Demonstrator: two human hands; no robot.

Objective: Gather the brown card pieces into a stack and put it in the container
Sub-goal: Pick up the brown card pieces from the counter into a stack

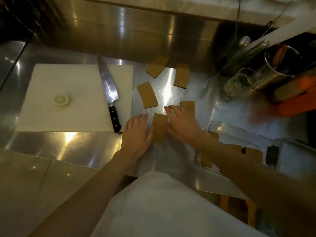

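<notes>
Several brown card pieces lie on the steel counter. One piece [159, 128] lies between my two hands, with my left hand [137, 134] flat against its left edge and my right hand [182, 124] against its right edge. My right hand partly covers another piece [189, 106]. Three more lie farther off: a curved one [147, 95], one [157, 66] at the back, and one [182, 75] to the right. A clear glass container [220, 127] stands at the right under my right forearm, with brown card pieces [253, 153] inside it.
A white cutting board [51, 100] lies at the left with a lemon end [61, 99] on it and a large black-handled knife [109, 93] along its right edge. A glass jar [239, 82], a metal cup [280, 65] and orange items [297, 100] crowd the right side.
</notes>
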